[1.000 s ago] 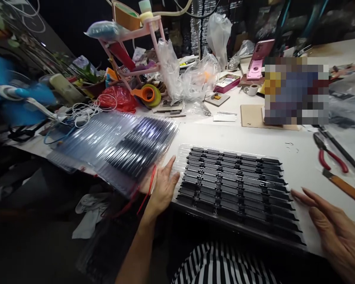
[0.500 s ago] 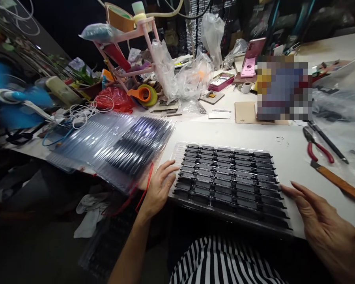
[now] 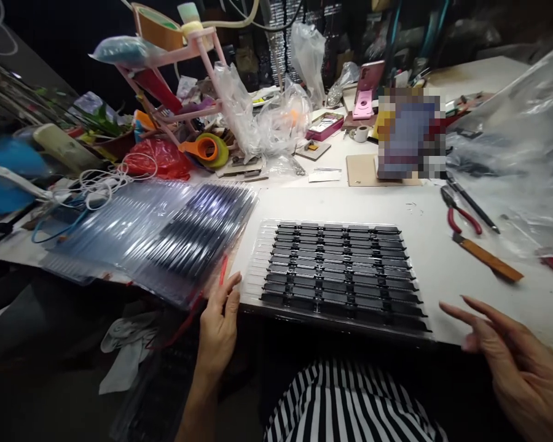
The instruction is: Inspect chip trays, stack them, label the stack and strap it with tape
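Note:
In front of me, a clear plastic tray lies flat at the table's front edge. Rows of black ribbed plastic parts fill most of it, while a strip along its left side shows bare clear plastic. My left hand rests at the table edge just left of the tray's near corner, holding nothing, its fingers stretched out; whether a fingertip touches the tray I cannot tell. Off the tray's right side, my right hand hovers with fingers spread and nothing in it, apart from the tray.
Stacked clear trays with black contents lie at left. On the right are red-handled pliers, a black pen-like tool and a brown-handled blade. Behind stand a pink rack, plastic bags and a pink phone stand.
My left hand has drawn back from the tray's left side towards the table's front edge. My right hand has moved away from the tray's right edge. The view has shifted right.

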`<state>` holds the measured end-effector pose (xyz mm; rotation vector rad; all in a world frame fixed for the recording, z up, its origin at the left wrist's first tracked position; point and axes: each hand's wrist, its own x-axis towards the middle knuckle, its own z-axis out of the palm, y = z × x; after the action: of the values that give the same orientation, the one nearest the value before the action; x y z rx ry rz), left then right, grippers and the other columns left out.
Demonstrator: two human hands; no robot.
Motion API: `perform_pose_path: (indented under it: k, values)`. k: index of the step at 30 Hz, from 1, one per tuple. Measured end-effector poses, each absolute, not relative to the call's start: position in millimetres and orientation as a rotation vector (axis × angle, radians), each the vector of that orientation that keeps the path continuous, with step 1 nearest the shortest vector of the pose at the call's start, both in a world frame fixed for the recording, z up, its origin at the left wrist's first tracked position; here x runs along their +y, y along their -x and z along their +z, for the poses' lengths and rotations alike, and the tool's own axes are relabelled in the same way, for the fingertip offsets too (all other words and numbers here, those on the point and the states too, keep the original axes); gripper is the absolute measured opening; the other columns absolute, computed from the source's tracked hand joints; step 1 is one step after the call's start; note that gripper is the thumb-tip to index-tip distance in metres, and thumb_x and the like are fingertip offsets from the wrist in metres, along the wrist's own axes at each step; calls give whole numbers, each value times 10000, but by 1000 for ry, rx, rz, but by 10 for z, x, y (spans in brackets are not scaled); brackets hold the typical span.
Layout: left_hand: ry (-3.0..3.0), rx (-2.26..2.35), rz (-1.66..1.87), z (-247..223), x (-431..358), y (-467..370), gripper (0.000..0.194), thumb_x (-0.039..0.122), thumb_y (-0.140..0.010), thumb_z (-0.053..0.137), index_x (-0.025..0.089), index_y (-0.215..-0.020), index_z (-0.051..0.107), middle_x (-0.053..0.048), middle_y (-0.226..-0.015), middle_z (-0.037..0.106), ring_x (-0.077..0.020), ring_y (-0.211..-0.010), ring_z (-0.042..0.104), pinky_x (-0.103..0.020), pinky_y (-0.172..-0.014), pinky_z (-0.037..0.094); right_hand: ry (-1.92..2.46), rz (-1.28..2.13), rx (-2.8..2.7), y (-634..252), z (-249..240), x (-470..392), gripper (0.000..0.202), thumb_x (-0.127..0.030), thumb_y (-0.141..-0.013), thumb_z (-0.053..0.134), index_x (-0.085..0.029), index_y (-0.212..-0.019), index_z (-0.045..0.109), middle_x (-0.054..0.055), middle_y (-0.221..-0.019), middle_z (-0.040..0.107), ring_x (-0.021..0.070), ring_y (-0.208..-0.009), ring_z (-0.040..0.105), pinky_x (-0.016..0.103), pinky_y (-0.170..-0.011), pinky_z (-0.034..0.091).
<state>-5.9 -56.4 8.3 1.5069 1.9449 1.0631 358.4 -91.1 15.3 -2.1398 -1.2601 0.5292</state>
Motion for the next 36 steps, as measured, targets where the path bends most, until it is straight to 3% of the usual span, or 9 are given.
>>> perform_pose_path:
  k: [2, 6, 9, 16, 22, 25, 29, 33, 36]
  values:
    - [-1392, 1929, 1061, 31, -584, 77, 388, 431, -894, 451, 206, -1183, 581, -61, -1214, 600, -208, -1168, 511, -352, -1027, 360, 2033, 723, -1369, -3578, 87, -1008, 453, -594, -805, 452, -406, -1206, 546, -4, -657, 627, 219, -652, 631, 347, -651, 523]
    - [-1311, 1915, 1117, 30, -597, 44, 391, 458, -868, 491, 202, -1133, 623, -55, -1190, 620, -213, -1155, 524, -344, -1031, 362, 1832, 912, -1376, -3489, -29, -1134, 509, -507, -864, 433, -332, -1341, 426, -19, -618, 597, 147, -507, 544, 264, -516, 476]
    - [-1179, 1901, 1124, 99, -643, 6, 387, 472, -845, 523, 199, -1088, 651, -50, -1151, 645, -222, -1095, 565, -333, -987, 411, 1802, 935, -1271, -3480, -7, -1205, 470, -470, -884, 431, -276, -1309, 480, -32, -530, 538, 121, -449, 474, 233, -476, 430]
    - [-991, 1961, 1295, 35, -865, 73, 313, 447, -804, 594, 211, -1005, 639, -19, -920, 679, -156, -832, 619, -247, -810, 489, 1785, 851, -833, -3595, -16, -1337, 428, -472, -812, 569, -228, -1163, 583, 41, -867, 650, 116, -578, 551, 201, -471, 444]
    - [-551, 1460, 1193, 100, -798, 178, 536, 344, -748, 672, 159, -1222, 504, -85, -851, 692, -206, -800, 653, -291, -719, 543, 1532, 1345, -628, -3505, 26, -1208, 622, -456, -761, 646, -282, -1326, 453, -9, -809, 637, 123, -585, 573, 224, -528, 520]
    - [-413, 1241, 1227, 226, -651, 156, 486, 224, -778, 635, 122, -1239, 518, -91, -888, 687, -138, -680, 636, -211, -608, 534, 1351, 1434, -355, -3474, 200, -985, 465, -340, -728, 695, -239, -1173, 607, -18, -690, 641, 121, -537, 566, 194, -436, 494]
    - [-300, 989, 1217, 308, -416, 16, 383, 225, -879, 486, 91, -1234, 538, -109, -922, 679, -127, -653, 632, -202, -546, 529, 1353, 1294, -42, -3399, 422, -655, 98, -180, -732, 672, -247, -781, 723, -27, -745, 716, 120, -645, 655, 143, -565, 547]
    - [-246, 909, 1141, 278, -226, -96, 405, 245, -909, 448, 90, -1280, 498, -70, -735, 669, -136, -619, 641, -207, -553, 534, 1329, 1314, 111, -3339, 440, -446, 135, -195, -761, 647, -276, -841, 721, -50, -832, 729, 138, -748, 686, 153, -694, 571]
    - [-232, 839, 1164, 234, -129, -119, 428, 253, -932, 398, 76, -1318, 446, -107, -880, 682, -166, -772, 664, -249, -694, 549, 1268, 1441, 112, -3327, 361, -352, 138, -272, -763, 662, -270, -889, 717, -17, -863, 729, 179, -840, 684, 221, -795, 567]
